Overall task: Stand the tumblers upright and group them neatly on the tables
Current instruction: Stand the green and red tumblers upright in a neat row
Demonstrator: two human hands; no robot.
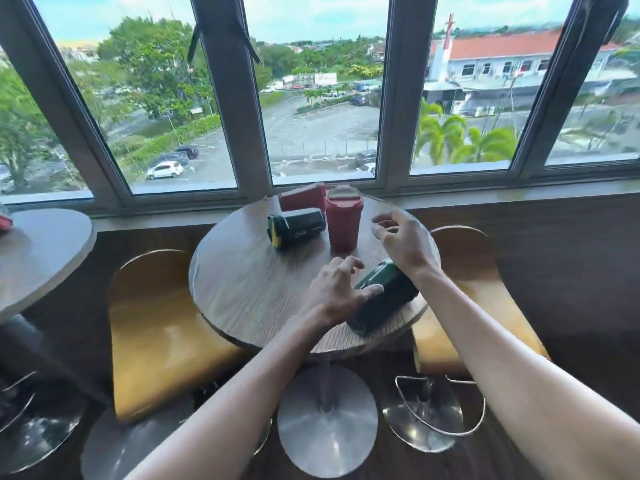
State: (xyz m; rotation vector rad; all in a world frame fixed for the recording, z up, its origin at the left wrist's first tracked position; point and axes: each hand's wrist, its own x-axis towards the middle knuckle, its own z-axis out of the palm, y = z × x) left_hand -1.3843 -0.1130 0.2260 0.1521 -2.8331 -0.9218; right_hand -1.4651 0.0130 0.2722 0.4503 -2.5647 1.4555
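A round wooden table holds several tumblers. One red tumbler stands upright near the far side. Behind it a second red tumbler lies on its side. A dark green tumbler with a yellow-trimmed lid lies on its side to the left of the upright one. Another dark green tumbler lies near the table's right front edge. My left hand rests on its left side with fingers spread, thumb touching it. My right hand hovers open just right of the upright red tumbler.
Two yellow bar stools flank the table on chrome bases. A second round table stands at the left with a red object at its edge. A window sill and large windows run behind.
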